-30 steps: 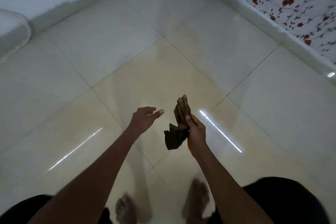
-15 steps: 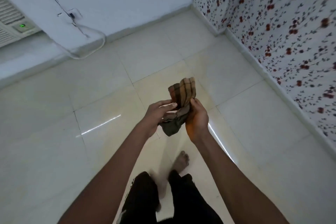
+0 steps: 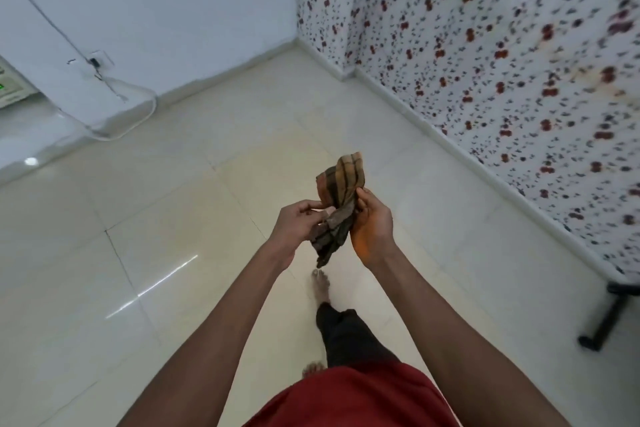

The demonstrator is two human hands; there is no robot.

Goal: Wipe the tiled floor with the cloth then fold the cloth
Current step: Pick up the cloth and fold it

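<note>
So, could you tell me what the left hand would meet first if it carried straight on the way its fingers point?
The left hand points right, across to the cloth it already grips; just beyond that lies the right hand, which holds the cloth's other side. Depth looks matched, though one view cannot confirm it.

You stand on a glossy cream tiled floor [image 3: 180,204] with thin grout lines. Your bare feet [image 3: 320,284] rest on it near centre. A black metal furniture leg [image 3: 604,319] sits at right; a white cable loop [image 3: 138,121] lies far left.
</note>
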